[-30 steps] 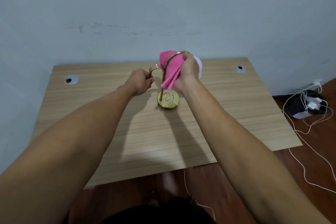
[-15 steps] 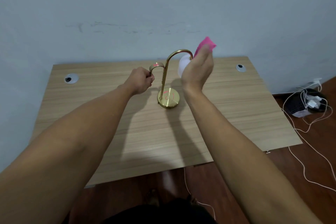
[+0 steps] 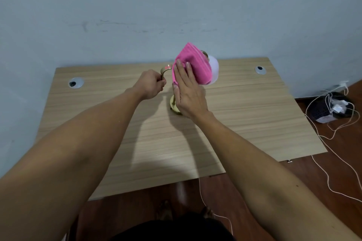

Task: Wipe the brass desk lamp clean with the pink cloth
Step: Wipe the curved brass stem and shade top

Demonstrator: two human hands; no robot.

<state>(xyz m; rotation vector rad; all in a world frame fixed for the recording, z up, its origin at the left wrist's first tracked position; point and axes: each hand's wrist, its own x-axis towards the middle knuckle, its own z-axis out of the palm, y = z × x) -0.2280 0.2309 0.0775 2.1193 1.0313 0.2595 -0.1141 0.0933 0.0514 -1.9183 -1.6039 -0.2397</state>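
Note:
The brass desk lamp (image 3: 174, 106) stands near the middle of the wooden table (image 3: 254, 115). Only its round base, a bit of stem and its curved handle show. My left hand (image 3: 151, 86) is closed around that curved brass handle on the lamp's left. My right hand (image 3: 188, 92) presses the pink cloth (image 3: 195, 64) flat against the lamp's arched neck, fingers stretched over the cloth. The white globe shade (image 3: 214, 68) peeks out to the right of the cloth. The neck itself is hidden behind cloth and hand.
Two grey cable grommets (image 3: 76, 83) (image 3: 260, 70) sit in the table's back corners. A pale wall rises right behind the table. On the wooden floor at the right lie a dark bundle with white plugs (image 3: 331, 108) and loose white cables (image 3: 333, 164).
My right hand went up and right past the shade with the cloth, then came back left and now lays the cloth over the lamp's neck. My left hand has kept its grip.

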